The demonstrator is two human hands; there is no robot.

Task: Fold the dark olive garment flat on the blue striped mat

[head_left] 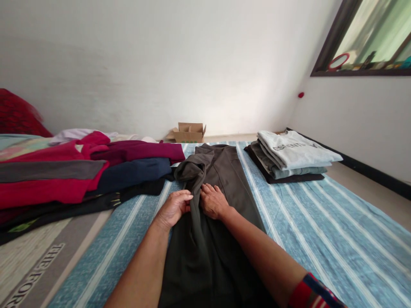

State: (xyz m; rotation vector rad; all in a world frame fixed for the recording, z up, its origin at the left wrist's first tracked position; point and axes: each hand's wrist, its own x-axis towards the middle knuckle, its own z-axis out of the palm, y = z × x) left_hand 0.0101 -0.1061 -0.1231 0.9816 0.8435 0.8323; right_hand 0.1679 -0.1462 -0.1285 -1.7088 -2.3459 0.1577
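A long dark grey garment [229, 171] lies stretched out in front of me on the striped bed cover, its kind hard to tell. A loose part of it, like a sleeve, is bunched along its left side. My left hand [175, 207] pinches the edge of this loose fabric between thumb and fingers. Beside it, my right hand [213, 202] rests palm down on the garment, its fingers slightly bent against the cloth. The garment's near end runs into shadow between my forearms.
Blue striped bedding [295, 218] spreads beneath. On the right stands a stack of folded clothes, topped by a light grey printed shirt [295, 149]. At left lie heaped clothes, among them a red garment [48, 188] and navy fabric [135, 173]. A cardboard box [189, 132] sits by the wall.
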